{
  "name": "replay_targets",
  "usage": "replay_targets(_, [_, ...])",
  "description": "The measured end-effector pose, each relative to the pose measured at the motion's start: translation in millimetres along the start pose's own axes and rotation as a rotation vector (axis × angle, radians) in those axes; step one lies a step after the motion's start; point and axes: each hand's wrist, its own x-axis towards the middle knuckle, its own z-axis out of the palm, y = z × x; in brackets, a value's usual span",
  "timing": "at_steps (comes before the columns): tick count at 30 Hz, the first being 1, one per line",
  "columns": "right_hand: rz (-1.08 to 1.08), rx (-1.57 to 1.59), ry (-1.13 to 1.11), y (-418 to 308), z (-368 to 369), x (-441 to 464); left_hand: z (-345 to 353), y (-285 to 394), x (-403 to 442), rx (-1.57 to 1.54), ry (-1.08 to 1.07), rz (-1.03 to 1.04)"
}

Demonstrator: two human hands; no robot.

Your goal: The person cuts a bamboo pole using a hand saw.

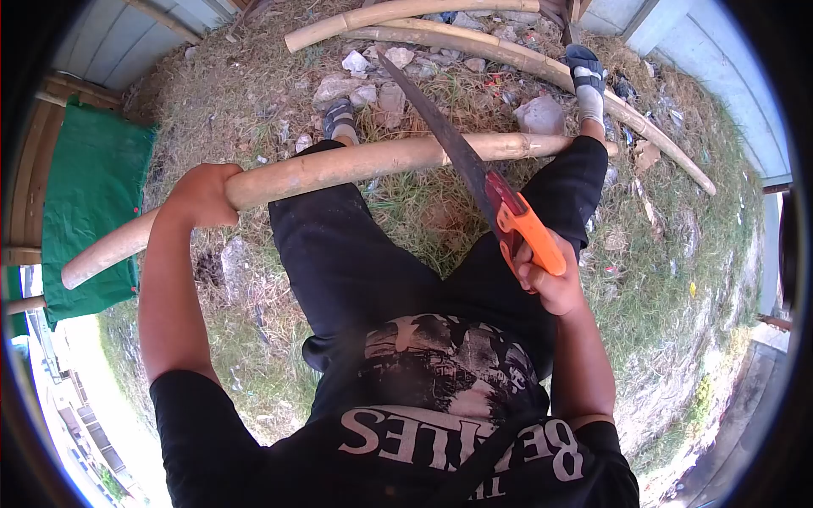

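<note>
A thick bamboo pole (339,167) lies across my legs, its near end jutting out past my left arm. My left hand (201,193) is closed around it on the left side. In my right hand (550,275) is a hand saw (457,152), gripped by its orange and red handle. The dark blade points up and to the left and crosses over the pole in this view. I cannot tell whether the teeth touch the bamboo.
More bamboo poles (500,52) lie on the ground ahead, near my sandalled foot (586,72). Pale stones (540,114) and bits of litter are scattered over the grass (423,203). A green sheet (93,203) hangs at the left, and light-coloured wall panels (720,93) stand at the right.
</note>
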Motion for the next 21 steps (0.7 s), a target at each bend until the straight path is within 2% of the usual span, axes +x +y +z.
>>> replay_targets(3, [0.084, 0.048, 0.026, -7, 1, -1, -2, -2, 0, -0.023, 0.005, 0.008])
replay_targets(8, [-0.005, 0.097, 0.01, -2, -40, -37, -5, 1, 5, 0.019, -0.014, -0.02])
replay_targets(13, [0.062, -0.037, 0.032, -10, 10, 29, -1, 1, 0, -0.003, 0.008, -0.036])
replay_targets(16, [0.092, 0.028, 0.023, -6, -20, -18, -5, -1, 3, -0.039, -0.021, -0.027])
replay_targets(19, [0.016, 0.133, -0.013, -6, -26, -38, -4, 4, 1, 0.019, 0.018, -0.045])
replay_targets(21, [-0.015, -0.052, -0.014, 7, -11, -8, -1, 8, -4, 0.018, 0.005, -0.054])
